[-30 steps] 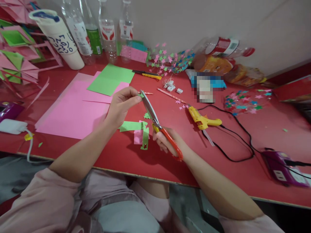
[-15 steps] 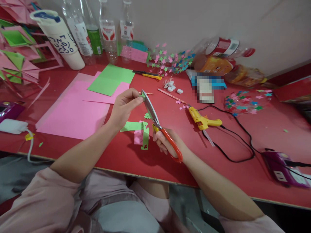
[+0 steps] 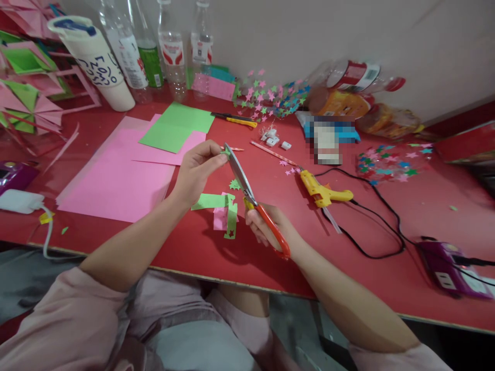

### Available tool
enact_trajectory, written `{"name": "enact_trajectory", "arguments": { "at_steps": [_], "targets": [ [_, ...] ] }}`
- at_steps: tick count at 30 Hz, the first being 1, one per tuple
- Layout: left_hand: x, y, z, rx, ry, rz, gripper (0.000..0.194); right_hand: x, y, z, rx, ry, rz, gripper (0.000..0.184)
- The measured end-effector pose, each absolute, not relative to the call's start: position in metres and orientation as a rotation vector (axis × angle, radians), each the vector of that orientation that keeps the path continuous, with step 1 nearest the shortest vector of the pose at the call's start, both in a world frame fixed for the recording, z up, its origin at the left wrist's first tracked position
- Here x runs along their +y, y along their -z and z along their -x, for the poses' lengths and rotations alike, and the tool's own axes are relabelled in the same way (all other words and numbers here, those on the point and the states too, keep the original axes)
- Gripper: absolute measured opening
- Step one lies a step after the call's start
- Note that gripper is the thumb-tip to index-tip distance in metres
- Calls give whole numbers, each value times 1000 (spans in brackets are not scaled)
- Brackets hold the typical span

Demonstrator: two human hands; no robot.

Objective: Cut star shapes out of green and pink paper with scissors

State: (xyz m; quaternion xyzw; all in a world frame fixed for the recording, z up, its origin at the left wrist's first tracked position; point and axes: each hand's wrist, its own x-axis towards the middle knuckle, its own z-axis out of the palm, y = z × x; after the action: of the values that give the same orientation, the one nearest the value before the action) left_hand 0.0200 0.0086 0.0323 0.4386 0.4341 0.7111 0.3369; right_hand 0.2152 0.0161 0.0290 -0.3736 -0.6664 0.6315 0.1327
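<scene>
My left hand (image 3: 199, 167) pinches a small green paper star (image 3: 225, 152) between thumb and fingertips. In my right hand (image 3: 266, 224) is a pair of scissors (image 3: 240, 175) with red and yellow handles, its blades pointing up to the star. The blade tips are right at the star's edge and look nearly closed. Below the blades lie a green star cutout (image 3: 234, 184), green paper strips (image 3: 211, 201) with star-shaped holes, and a pink paper scrap (image 3: 220, 219) partly under them.
Pink sheets (image 3: 116, 175) and a green sheet (image 3: 176, 126) lie to the left. A yellow glue gun (image 3: 323, 190) with a black cord rests at right, near a pencil (image 3: 273, 152) and a utility knife (image 3: 240, 120). Plastic bottles (image 3: 172, 56) and a white tumbler (image 3: 100, 67) line the wall.
The scissors have shifted very slightly left at the tips, and the blades look a little closer together. My left hand stays in place with the star.
</scene>
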Motion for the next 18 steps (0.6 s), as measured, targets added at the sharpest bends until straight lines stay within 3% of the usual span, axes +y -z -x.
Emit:
{"name": "enact_trajectory", "arguments": {
  "at_steps": [12, 18],
  "targets": [
    [9, -29, -20, 1105, -1856, -1113, 11, 16, -33, -214, -1958, -1791, 1132, 36],
    [10, -31, -16, 1184, -1824, -1139, 9, 21, -29, -214, -1842, -1778, 1133, 41]
  ]
}}
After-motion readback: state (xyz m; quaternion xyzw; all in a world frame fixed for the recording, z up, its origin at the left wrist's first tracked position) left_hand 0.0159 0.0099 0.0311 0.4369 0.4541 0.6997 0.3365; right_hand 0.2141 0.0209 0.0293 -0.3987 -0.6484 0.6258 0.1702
